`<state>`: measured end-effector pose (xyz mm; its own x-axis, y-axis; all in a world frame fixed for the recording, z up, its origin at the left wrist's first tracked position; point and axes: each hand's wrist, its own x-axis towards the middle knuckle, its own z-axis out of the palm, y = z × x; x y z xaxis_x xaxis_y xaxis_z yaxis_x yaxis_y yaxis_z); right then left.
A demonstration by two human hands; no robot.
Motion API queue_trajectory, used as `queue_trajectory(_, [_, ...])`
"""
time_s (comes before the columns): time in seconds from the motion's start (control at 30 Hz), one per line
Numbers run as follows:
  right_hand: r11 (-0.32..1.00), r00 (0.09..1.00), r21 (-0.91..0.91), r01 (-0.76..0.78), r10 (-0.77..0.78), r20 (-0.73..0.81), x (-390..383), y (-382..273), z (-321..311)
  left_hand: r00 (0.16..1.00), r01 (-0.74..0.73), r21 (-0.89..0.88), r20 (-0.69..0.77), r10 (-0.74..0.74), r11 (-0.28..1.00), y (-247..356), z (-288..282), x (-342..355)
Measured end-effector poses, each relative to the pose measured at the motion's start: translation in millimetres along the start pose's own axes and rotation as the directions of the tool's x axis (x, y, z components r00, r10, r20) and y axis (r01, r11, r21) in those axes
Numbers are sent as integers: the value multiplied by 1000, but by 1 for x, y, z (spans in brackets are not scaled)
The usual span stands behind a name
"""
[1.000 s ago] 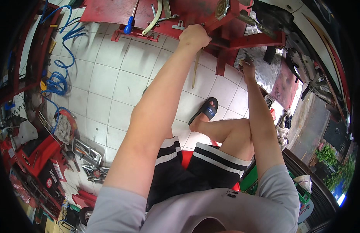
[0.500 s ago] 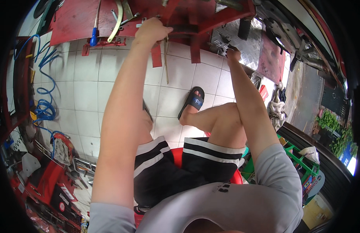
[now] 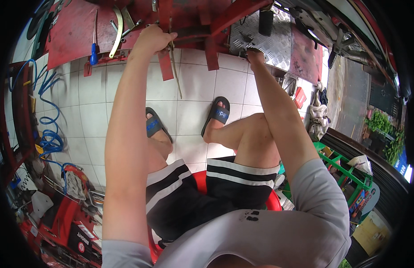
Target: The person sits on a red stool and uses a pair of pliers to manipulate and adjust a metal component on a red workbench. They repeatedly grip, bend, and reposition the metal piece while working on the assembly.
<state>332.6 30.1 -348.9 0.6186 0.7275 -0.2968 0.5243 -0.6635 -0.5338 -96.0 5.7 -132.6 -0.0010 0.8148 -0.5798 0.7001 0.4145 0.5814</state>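
- Red machine frame (image 3: 189, 27): landmark, above tiled floor (image 3: 198, 94); work on it looks unfinished.
- Left hand (image 3: 152, 39): clenched around thin metal rod (image 3: 174, 67) hanging from frame's front edge.
- Right hand (image 3: 255, 56): at checker plate (image 3: 251, 38) right of frame; finger state cannot be told.

A white tiled floor (image 3: 193, 116) carries everything here. At the far side stands a red metal machine base (image 3: 73, 31), its red legs (image 3: 165, 67) coming down onto the tiles. Two black slide sandals with blue straps rest flat on the tiles in the middle, the left sandal (image 3: 154, 125) nearer than the right sandal (image 3: 218, 114). A coiled blue air hose (image 3: 48, 129) lies along the left. A red plastic stool (image 3: 274, 203) stands nearest, and a green crate (image 3: 345, 172) sits at the right.
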Motion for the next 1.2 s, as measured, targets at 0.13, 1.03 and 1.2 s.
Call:
queue_trajectory(0.13, [982,983,129,-135,117,143,-22,-29,-1,1000,-4,3,-5,4,1000,-4,-4,-2])
queue_trajectory(1.03, [991,987,106,-79,63,150,13,-14,2,918,-159,165,-339,207,973,-7,5,5])
queue_trajectory(1.2, [1000,899,18,-21,11,437,-9,-32,-21,976,-158,113,-130,173,981,-24,-4,16])
